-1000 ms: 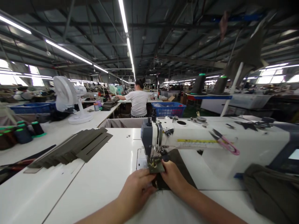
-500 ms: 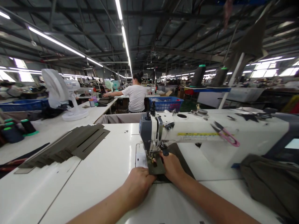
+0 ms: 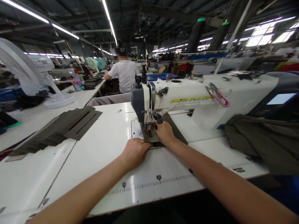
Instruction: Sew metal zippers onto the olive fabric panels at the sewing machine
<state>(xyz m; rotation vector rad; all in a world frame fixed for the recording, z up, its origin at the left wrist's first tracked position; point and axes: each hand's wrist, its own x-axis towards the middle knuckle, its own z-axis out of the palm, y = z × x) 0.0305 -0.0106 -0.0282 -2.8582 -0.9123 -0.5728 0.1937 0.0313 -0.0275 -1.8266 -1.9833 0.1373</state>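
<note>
A sewing machine [image 3: 140, 102] stands ahead with its presser foot [image 3: 147, 126] down over a small dark olive fabric piece [image 3: 147, 137]. Beneath that lies a larger olive fabric panel [image 3: 177, 130], reaching out to the right. My left hand [image 3: 135, 152] is closed at the small piece's near edge, fingertips pinching it, the thumb partly hidden. My right hand [image 3: 165, 133] has curled fingers on the fabric just right of the needle, close under a black knob [image 3: 159, 119]; its fingertips are partly covered.
Overlapping olive fabric panels [image 3: 58, 129] lie left. Pink-handled snips [image 3: 219, 95] rest on the machine arm; bunched olive cloth [image 3: 254, 140] is at right. A white fan [image 3: 59, 101] stands on the left table. A person in a white shirt [image 3: 127, 74] sits ahead, near a blue basket [image 3: 161, 76].
The view has tipped downward, so the table's front edge and its ruler marks now show. Both hands keep their places on the fabric by the needle, with little visible shift.
</note>
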